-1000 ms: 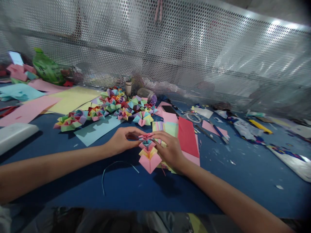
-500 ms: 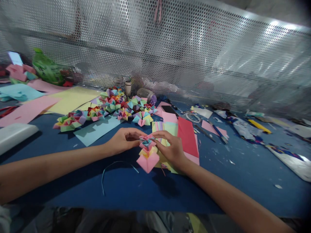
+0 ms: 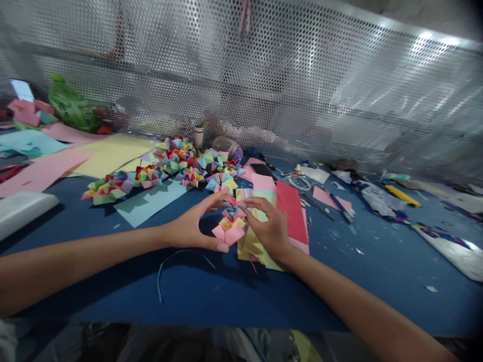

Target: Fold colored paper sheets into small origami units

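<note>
A folded paper piece (image 3: pixel 231 221) in pink, yellow and blue layers is held above the blue table, between both hands. My right hand (image 3: pixel 267 223) pinches its upper right side with thumb and fingers. Around its left side curves my left hand (image 3: pixel 202 223), with the thumb at the bottom pink layer and the fingertips near the top. Under my right hand lies a stack of coloured paper sheets (image 3: pixel 262 251), with a red sheet (image 3: pixel 291 213) on its right part. A thin blue cord (image 3: pixel 160 276) lies curved in front of my left hand.
Many folded paper flowers (image 3: pixel 177 161) stand behind the hands. Large coloured sheets (image 3: pixel 116 151), a green bag (image 3: pixel 71 105) and a white object (image 3: pixel 26 211) are at the left. Pens (image 3: pixel 341 207), a coiled cable (image 3: pixel 300 182) and a yellow tool (image 3: pixel 402 196) lie right. A perforated metal screen (image 3: pixel 264 85) stands behind.
My left hand has spread from a pinch at the top, its thumb now down at the bottom layer. The folded piece has tilted, its pink bottom layer raised.
</note>
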`<state>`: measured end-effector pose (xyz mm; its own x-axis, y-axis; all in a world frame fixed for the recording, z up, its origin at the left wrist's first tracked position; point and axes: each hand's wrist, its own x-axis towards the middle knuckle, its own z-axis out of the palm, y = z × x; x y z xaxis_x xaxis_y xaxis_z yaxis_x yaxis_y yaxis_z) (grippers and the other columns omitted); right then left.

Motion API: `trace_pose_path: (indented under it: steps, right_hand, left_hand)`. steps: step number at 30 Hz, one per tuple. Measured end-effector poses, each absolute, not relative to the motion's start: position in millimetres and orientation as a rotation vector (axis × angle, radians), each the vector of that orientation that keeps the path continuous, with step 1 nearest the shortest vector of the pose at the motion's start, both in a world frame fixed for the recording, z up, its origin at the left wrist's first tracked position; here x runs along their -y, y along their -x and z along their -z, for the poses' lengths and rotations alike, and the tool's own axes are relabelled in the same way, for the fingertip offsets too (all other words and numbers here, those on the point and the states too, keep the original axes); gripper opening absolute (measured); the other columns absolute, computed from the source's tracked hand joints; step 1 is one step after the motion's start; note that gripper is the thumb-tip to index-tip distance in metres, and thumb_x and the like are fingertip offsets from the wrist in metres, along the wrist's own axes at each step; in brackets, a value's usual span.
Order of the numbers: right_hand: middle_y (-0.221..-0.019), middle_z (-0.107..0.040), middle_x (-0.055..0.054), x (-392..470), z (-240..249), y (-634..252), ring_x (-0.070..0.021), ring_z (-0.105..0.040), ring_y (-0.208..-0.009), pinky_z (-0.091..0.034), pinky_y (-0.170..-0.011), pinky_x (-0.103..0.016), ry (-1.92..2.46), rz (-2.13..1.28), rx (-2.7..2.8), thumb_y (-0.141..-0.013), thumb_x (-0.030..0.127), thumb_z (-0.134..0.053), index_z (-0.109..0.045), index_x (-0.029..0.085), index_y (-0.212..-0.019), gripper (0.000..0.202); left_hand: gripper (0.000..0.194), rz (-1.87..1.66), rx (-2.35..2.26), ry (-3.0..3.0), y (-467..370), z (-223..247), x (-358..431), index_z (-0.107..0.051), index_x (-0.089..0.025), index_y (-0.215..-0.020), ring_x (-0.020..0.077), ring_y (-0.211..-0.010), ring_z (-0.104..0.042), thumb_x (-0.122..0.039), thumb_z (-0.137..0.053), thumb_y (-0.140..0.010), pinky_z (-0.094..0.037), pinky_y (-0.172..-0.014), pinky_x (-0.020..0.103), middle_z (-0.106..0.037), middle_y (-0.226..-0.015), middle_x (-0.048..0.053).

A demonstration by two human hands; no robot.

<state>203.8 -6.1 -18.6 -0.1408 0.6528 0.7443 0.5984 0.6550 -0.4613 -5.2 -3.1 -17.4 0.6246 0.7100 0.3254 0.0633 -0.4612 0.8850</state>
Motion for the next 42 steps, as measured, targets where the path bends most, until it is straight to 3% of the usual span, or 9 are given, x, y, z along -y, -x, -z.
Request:
trace_pose_path:
  steps: [7, 13, 22, 25, 29, 34, 42]
  right_hand:
    - [-0.087, -0.071, -0.002, 13.2, 15.6, -201.4, -0.0171, -0.069, -0.080, -0.055, -0.070, -0.026, 0.985, -0.142, 1.856, -0.079, 0.023, -0.063, -0.062, 0.022, -0.094, 0.015]
    - [-0.088, -0.070, -0.001, 15.6, 16.7, -201.8, -0.0160, -0.069, -0.079, -0.055, -0.069, -0.025, 0.917, -0.200, 1.942, -0.079, 0.022, -0.063, -0.062, 0.022, -0.093, 0.014]
    - [-0.100, -0.070, -0.005, 16.1, 18.4, -204.1, -0.0178, -0.066, -0.092, -0.054, -0.078, -0.030, 0.731, -0.129, 2.134, -0.082, 0.013, -0.052, -0.058, 0.023, -0.105, 0.025]
    - [-0.107, -0.067, -0.009, 18.7, 13.0, -205.4, -0.0212, -0.064, -0.097, -0.052, -0.082, -0.035, 0.750, -0.173, 2.213, -0.082, 0.017, -0.052, -0.053, 0.020, -0.113, 0.032]
    - [-0.107, -0.065, -0.010, 19.0, 12.7, -204.6, -0.0228, -0.063, -0.096, -0.052, -0.082, -0.035, 0.816, -0.233, 2.226, -0.074, 0.031, -0.066, -0.052, 0.019, -0.112, 0.041]
    - [-0.099, -0.065, -0.007, 18.3, 19.4, -200.5, -0.0203, -0.064, -0.090, -0.053, -0.076, -0.031, 0.884, -0.180, 2.196, -0.075, 0.029, -0.067, -0.053, 0.021, -0.102, 0.032]
    - [-0.089, -0.067, -0.006, 22.0, 18.4, -198.0, -0.0181, -0.065, -0.082, -0.052, -0.071, -0.029, 0.804, -0.131, 2.239, -0.080, 0.024, -0.059, -0.052, 0.021, -0.092, 0.014]
  left_hand:
    - [0.092, -0.937, -0.727, -2.022, 3.2, 19.0, 3.4, -0.030, -0.025, -0.137, 0.0272, -0.123, -0.042, -0.030, -0.080, -0.059, -0.038, -0.103, 0.043, -0.037, -0.140, 0.011]
    - [0.055, -0.974, -0.648, -1.934, 2.8, 23.2, -1.8, -0.050, -0.020, -0.113, 0.0213, -0.106, -0.056, -0.024, -0.076, -0.065, -0.045, -0.095, 0.036, -0.056, -0.115, 0.007]
    - [0.037, -0.994, -0.754, -1.892, 2.3, 24.5, -3.6, -0.053, -0.016, -0.094, 0.0166, -0.088, -0.062, -0.023, -0.075, -0.065, -0.052, -0.081, 0.031, -0.061, -0.094, 0.004]
    - [0.034, -1.034, -0.797, -1.889, 2.9, 25.2, -5.2, -0.055, -0.015, -0.092, 0.0169, -0.087, -0.063, -0.024, -0.074, -0.066, -0.053, -0.079, 0.030, -0.063, -0.093, 0.005]
    - [0.032, -1.054, -0.794, -1.928, 4.1, 26.6, -5.9, -0.057, -0.014, -0.091, 0.0175, -0.084, -0.064, -0.024, -0.074, -0.066, -0.053, -0.077, 0.030, -0.065, -0.092, 0.006]
    - [0.019, -1.058, -0.779, -2.078, 3.2, 22.6, 0.6, -0.060, -0.013, -0.085, 0.0154, -0.076, -0.065, -0.023, -0.068, -0.072, -0.053, -0.074, 0.028, -0.067, -0.083, 0.005]
    - [0.016, -1.051, -0.842, -2.149, 1.7, 16.5, 3.5, -0.062, -0.014, -0.082, 0.0101, -0.063, -0.062, -0.025, -0.069, -0.072, -0.051, -0.065, 0.019, -0.067, -0.070, 0.001]
